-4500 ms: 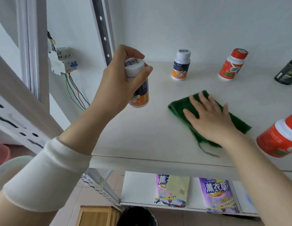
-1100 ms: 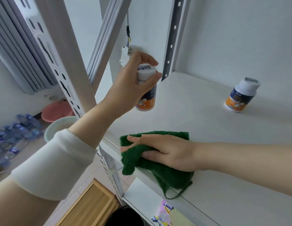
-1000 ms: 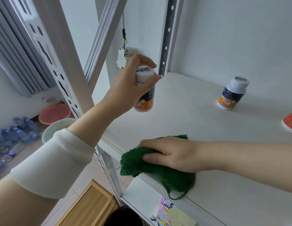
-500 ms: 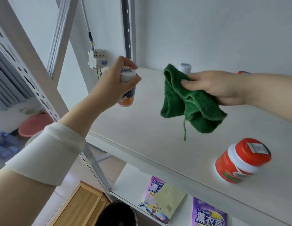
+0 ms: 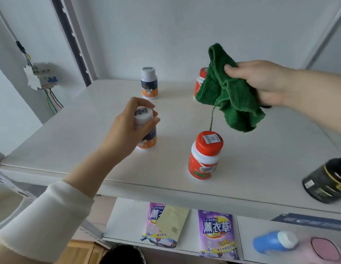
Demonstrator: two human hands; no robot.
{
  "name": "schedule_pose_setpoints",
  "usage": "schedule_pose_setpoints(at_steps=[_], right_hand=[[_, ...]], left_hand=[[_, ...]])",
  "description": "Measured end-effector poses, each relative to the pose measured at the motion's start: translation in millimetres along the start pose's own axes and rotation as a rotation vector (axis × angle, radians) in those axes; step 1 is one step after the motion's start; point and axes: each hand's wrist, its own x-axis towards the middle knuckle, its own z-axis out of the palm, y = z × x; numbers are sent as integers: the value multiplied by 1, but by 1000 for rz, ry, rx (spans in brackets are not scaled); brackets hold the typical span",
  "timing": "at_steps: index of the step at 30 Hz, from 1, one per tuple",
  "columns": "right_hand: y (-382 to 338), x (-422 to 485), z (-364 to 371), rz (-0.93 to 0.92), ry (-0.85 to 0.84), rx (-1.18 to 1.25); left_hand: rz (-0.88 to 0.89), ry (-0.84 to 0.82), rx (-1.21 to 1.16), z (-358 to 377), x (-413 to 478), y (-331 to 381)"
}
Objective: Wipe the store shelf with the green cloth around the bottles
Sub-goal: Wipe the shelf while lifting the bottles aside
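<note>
Left sleeve (image 5: 42, 221) cream-white and long — loose cuff (image 5: 74, 191), right forearm (image 5: 314, 90) bare

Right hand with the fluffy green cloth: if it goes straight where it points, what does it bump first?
Probably the red-capped red-and-white plastic bottle at the back, half hidden behind the green terry cloth that the right hand grips. Depth is unclear; it may pass in front.

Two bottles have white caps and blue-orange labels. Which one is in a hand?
The nearer white-capped bottle, gripped at its cap by the left hand. The farther white-capped bottle stands untouched near the back wall.
</note>
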Motion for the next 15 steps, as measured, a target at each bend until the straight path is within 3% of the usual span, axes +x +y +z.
schedule_pose_setpoints(at_steps=[3,5,7,9,12,15], right_hand=[[10,-14,-9,41,164,-136],[18,-17,-14,91,316,-285],[28,-18,-16,155,453,-410],[42,-18,-12,237,498,-604],[81,-18,1,343,350,-955],[112,-15,7,212,285,-1125]], left_hand=[[21,15,95,3,-1,5],[196,118,236,-1,-3,16],[402,118,202,-2,-6,37],[529,-51,125,6,-12,55],[499,-334,64,29,-20,66],[391,-488,-5,44,-24,58]])
